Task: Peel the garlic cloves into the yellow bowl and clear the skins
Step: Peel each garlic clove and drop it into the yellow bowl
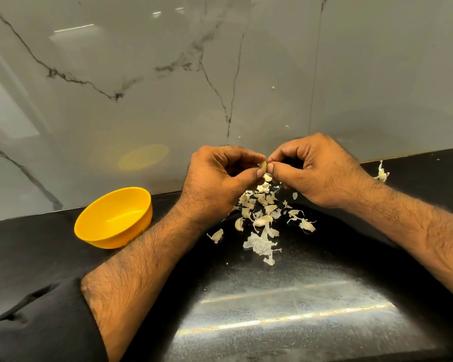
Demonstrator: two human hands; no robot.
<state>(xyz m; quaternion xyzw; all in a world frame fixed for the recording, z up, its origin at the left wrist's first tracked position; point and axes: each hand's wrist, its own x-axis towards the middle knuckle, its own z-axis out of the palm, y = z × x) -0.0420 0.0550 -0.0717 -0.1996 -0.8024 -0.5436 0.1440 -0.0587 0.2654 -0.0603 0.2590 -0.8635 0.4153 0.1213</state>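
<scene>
A small pale garlic clove [262, 166] was held above the dark speckled stone desk [285, 296], pinched between the left hand [220, 176] and the right hand [314, 171]. The thumb and forefinger of each hand were curled onto the clove from opposite sides, so both hands were closed on it. Directly beneath them a scatter of papery white garlic skins and unpeeled cloves [262, 220] was spread over the desk, with one larger piece of skin [259, 244] lying nearest the camera. A further clump of garlic remains [381, 174] lay apart at the right, against the grey marbled wall panel [168, 74]. The round yellow plastic bowl [89, 226] stood well to the left of the pile, beside the left forearm, and no cloves could be seen inside it.

The peeling step was judged to be in hand, and early, since the bowl appeared empty. The next move was judged to call for the skin to be stripped off, and the bare clove to be carried leftward and dropped into the bowl; the skins remained to be cleared.
</scene>
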